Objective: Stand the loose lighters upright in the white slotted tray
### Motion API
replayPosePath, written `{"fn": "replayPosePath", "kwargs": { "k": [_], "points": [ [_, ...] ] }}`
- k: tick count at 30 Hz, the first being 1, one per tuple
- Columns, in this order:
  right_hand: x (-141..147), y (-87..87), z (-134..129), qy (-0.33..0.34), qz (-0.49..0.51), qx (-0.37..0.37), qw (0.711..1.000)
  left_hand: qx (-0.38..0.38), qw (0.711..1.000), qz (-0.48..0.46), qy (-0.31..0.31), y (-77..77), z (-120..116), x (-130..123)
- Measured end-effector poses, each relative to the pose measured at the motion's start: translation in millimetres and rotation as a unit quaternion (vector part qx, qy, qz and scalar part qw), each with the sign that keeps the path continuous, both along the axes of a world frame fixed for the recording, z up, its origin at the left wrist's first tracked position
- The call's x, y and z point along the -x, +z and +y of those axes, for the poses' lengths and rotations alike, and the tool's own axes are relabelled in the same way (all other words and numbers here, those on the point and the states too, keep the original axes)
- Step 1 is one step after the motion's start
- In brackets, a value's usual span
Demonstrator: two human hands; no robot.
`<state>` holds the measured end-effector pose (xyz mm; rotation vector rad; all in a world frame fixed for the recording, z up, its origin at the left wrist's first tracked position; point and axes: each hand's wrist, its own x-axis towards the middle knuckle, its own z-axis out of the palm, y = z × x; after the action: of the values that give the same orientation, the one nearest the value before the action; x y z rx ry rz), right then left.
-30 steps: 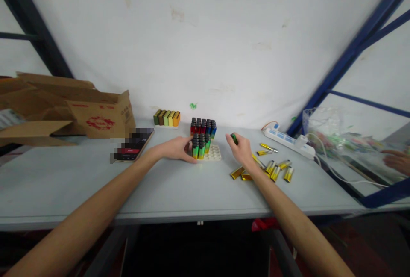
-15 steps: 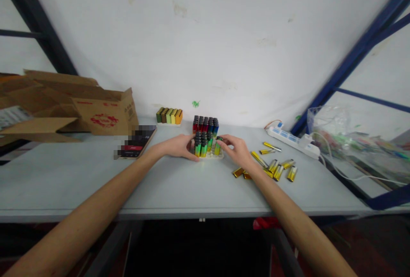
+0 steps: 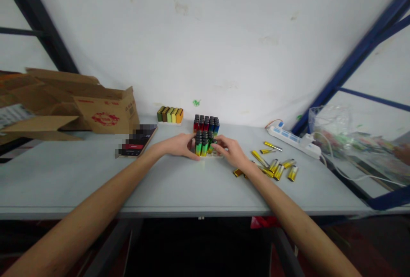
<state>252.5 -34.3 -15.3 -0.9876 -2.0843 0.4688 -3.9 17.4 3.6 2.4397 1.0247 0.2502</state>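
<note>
Head view: nearer the table's back edge, the left hand is curving half-open around a white tray of green lighters as the right hand is pinching one lighter, seemingly light, rigid and slick, best gripped along its upper sides.

One head-worn camera looks forward and down across the worktop towards the far wall. Its wide view reaches below the worktop's near edge.
</note>
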Motion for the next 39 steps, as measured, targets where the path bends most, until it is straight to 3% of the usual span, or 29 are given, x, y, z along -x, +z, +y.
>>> {"fn": "replayPosePath", "kwargs": {
  "k": [6,13,20,27,32,36,39],
  "points": [
    [-7,6.6,4,0.005,-0.080,-0.072,0.994,0.006,1.000,-0.007,-0.007,-0.1,1,0],
    [4,-3.7,5,-0.020,-0.042,0.021,0.999,0.004,1.000,-0.006,0.008,-0.3,1,0],
    [10,-3.4,5,-0.101,-0.164,-0.071,0.979,0.008,1.000,0.008,0.015,3.8,-3,-1],
    [7,0.9,1,-0.047,-0.164,-0.057,0.984,0.013,1.000,0.014,0.020,5.1,-3,-1],
    [-17,10.6,1,-0.042,-0.149,-0.043,0.987,0.010,1.000,0.019,0.021,0.4,2,1],
    [-55,30.9,-2,-0.124,-0.130,-0.057,0.982,0.009,1.000,0.013,0.021,-1.1,4,1],
    [-99,47.2,-15,-0.182,-0.135,-0.039,0.973,0.008,1.000,0.011,0.025,0.8,2,1]
  ]
}}
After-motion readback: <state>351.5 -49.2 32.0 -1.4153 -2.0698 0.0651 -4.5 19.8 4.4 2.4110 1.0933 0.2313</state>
